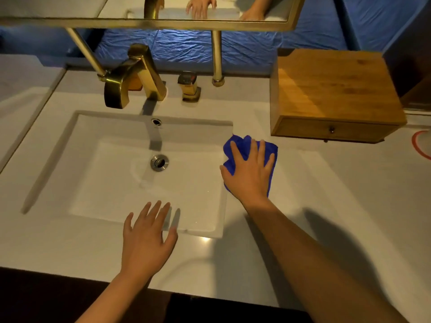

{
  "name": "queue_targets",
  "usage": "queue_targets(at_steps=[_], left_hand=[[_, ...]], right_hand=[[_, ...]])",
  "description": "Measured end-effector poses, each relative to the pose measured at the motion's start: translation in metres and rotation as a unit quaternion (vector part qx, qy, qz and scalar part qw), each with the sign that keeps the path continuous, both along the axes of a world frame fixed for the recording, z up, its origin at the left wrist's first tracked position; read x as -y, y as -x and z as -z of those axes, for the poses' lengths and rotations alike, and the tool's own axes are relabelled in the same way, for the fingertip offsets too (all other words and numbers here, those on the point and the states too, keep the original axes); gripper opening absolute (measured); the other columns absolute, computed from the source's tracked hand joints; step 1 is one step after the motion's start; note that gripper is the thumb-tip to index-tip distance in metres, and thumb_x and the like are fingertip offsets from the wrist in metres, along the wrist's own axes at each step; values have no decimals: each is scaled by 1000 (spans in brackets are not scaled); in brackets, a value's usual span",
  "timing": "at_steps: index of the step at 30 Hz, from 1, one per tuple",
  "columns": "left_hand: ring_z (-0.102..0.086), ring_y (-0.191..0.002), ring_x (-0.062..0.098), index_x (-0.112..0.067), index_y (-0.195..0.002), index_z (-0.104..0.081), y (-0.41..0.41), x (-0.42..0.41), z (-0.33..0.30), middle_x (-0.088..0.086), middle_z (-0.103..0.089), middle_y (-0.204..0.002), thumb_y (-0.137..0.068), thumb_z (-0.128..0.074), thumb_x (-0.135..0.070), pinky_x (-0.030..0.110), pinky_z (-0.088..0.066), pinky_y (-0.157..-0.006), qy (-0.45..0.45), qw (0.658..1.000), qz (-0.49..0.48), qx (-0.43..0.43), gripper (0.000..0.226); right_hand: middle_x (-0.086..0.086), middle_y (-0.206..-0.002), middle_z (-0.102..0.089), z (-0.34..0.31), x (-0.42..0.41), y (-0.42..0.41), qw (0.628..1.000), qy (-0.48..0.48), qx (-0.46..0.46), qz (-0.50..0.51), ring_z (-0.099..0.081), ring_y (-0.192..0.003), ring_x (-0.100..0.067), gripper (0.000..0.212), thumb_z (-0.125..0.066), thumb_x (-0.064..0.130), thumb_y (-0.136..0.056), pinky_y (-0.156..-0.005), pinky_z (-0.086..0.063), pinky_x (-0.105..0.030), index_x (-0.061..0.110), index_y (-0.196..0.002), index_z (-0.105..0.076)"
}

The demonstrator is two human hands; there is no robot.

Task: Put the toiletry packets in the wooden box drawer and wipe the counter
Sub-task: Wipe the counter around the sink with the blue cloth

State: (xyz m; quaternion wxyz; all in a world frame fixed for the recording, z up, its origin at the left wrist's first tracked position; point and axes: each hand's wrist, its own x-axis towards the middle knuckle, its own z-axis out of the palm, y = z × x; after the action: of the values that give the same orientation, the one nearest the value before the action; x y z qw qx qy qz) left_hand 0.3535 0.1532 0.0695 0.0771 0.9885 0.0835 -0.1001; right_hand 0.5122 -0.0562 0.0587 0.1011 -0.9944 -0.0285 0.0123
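My right hand [249, 173] lies flat, fingers spread, pressing a crumpled blue cloth [271, 149] onto the white counter [326, 194] just right of the sink. The wooden box [331, 89] stands at the back right, and its drawer [335, 130] with a small dark knob is closed. My left hand [145, 238] hovers with fingers apart over the sink's front rim, holding nothing. No toiletry packets are visible.
A white rectangular sink [130, 173] with a metal drain fills the centre. A brass faucet [130, 75] and a brass handle [190, 86] stand behind it. A gold-framed mirror [163, 23] hangs above on two posts. A red ring mark [421, 145] shows at the right edge.
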Motion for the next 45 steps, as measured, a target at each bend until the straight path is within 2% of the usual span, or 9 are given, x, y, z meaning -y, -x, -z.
queue_targets(at_steps=[5, 8, 11, 14, 18, 24, 31, 39, 45], left_hand=[[-29, -142, 17, -28, -140, -42, 0, 1, 1, -3, -42, -148, -85, -19, -56, 45, -15, -116, 0, 1000, -5, 2, 65], [-28, -143, 16, -28, -141, -40, 0, 0, 2, -3, -40, -149, -85, -19, -57, 44, -13, -116, -1, 1000, 0, 1, 66], [-27, -143, 15, -29, -141, -40, 1, -1, 3, -4, -40, -150, -85, -18, -57, 44, -13, -116, -3, 1000, -1, 1, 66], [-30, -142, 16, -29, -139, -42, 0, -1, 4, -5, -42, -148, -85, -20, -57, 44, -16, -115, 0, 1000, -4, 2, 64], [-31, -141, 16, -29, -139, -42, 0, -1, 5, -4, -43, -148, -86, -22, -56, 45, -16, -115, -2, 1000, -5, 7, 63], [-33, -140, 17, -28, -137, -45, 1, -2, 7, -3, -45, -146, -85, -23, -55, 45, -17, -114, 0, 1000, -3, 16, 63], [-30, -142, 18, -27, -140, -40, 2, -3, 10, -1, -41, -149, -83, -17, -58, 45, -14, -115, 6, 1000, 2, 26, 69], [-25, -143, 16, -27, -142, -36, 4, -3, 8, -1, -36, -152, -88, -23, -54, 43, -10, -116, 27, 999, 3, 33, 62], [-25, -143, 16, -27, -141, -38, 4, -5, 12, -2, -37, -152, -94, -30, -51, 42, -9, -116, 40, 998, 4, 47, 54]], right_hand=[[-10, -143, -40, -9, -18, -36, 997, -34, 23, -66, -29, -136, -30, 43, -55, 22, -87, -114, -20, -49, 21, -128, -45], [-9, -124, -56, -15, -13, -20, 966, -194, 41, -168, -50, -115, -29, 37, -56, 9, -84, -103, -36, -39, 17, -119, -57], [-10, -132, -51, -13, 4, 7, 928, -352, 86, -84, -50, -119, -28, 42, -56, 11, -85, -103, -42, -39, 18, -126, -51], [-12, -143, -39, -5, 24, 6, 968, -207, 120, 77, -34, -132, -32, 50, -54, 31, -87, -109, -33, -52, 22, -134, -39], [-11, -146, -36, -5, 3, -20, 996, -65, 49, -25, -25, -138, -32, 45, -43, 43, -89, -115, -19, -52, 21, -128, -43], [-11, -146, -35, -8, -21, 13, 993, -69, 16, -92, -22, -139, -31, 52, -33, 40, -79, -116, -15, -52, 19, -125, -47], [-6, -159, -5, 0, -34, 119, 983, -48, -84, -153, 4, -145, -26, 67, -48, 20, -85, -111, 16, -43, 21, -144, -16], [4, -158, 7, -27, -5, 143, 916, -132, -273, -262, 5, -144, -17, 66, -34, 17, -89, -116, 10, -33, 29, -147, -5], [1, -143, -43, -46, 23, 116, 882, -172, -244, -363, -45, -117, -13, 54, -51, 11, -88, -103, -31, -23, 26, -139, -39]])
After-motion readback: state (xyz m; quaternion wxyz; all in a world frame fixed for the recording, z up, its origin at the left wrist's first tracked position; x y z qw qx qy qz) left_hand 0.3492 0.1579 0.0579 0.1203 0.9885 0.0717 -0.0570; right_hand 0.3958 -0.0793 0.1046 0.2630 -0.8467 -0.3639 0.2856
